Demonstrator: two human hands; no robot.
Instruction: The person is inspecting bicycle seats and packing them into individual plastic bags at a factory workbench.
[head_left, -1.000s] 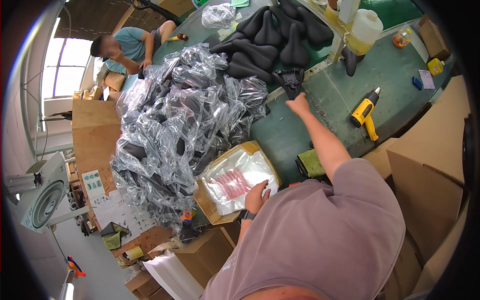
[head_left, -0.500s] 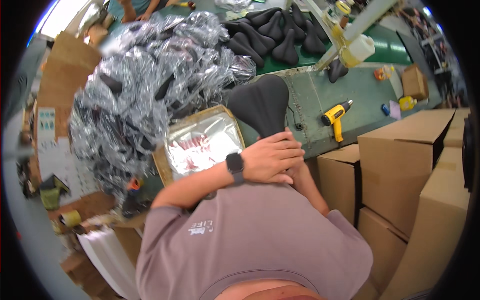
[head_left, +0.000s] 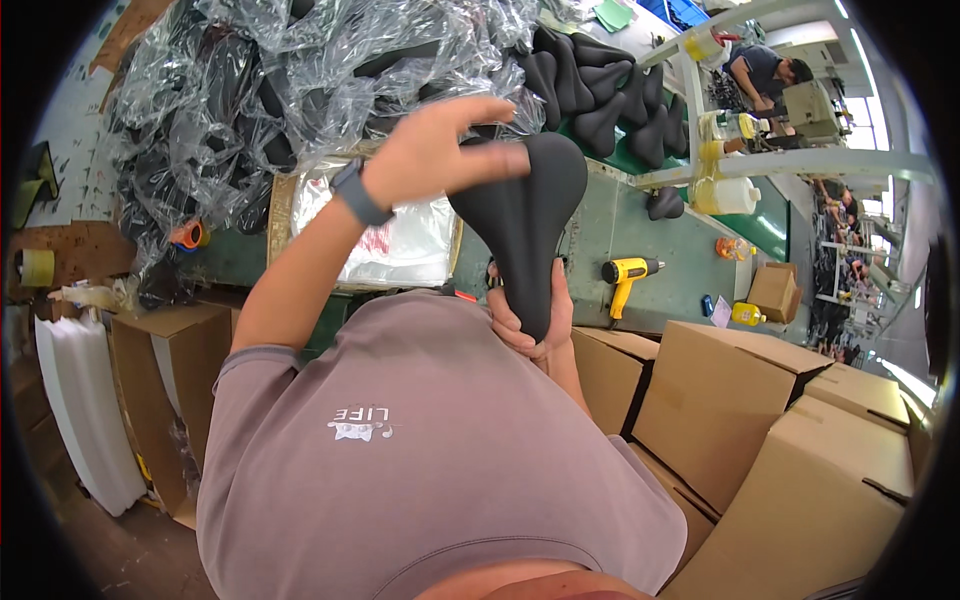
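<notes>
A black bicycle saddle [head_left: 527,225] is held in front of my chest, its narrow nose toward me and its wide rear away. My right hand [head_left: 560,305] grips it around the nose from below, fingers showing on one side and thumb on the other. Over the wide rear hovers my left hand [head_left: 430,150], slightly blurred, its fingers apart and nothing in it. I cannot tell whether it touches the saddle. Beneath my left forearm lies a shallow box [head_left: 283,215] with a stack of clear plastic bags [head_left: 405,250].
Plastic-wrapped saddles [head_left: 215,110] are heaped at the left, with bare black saddles [head_left: 600,125] at the back. A yellow heat gun [head_left: 625,280] lies on the green table [head_left: 600,230]. Cardboard boxes [head_left: 720,400] stand at the right. Another person [head_left: 760,75] sits beyond the metal frame.
My left hand has lifted off the saddle's nose and swung up and left over its rear. My right hand keeps its grip. The view has shifted right.
</notes>
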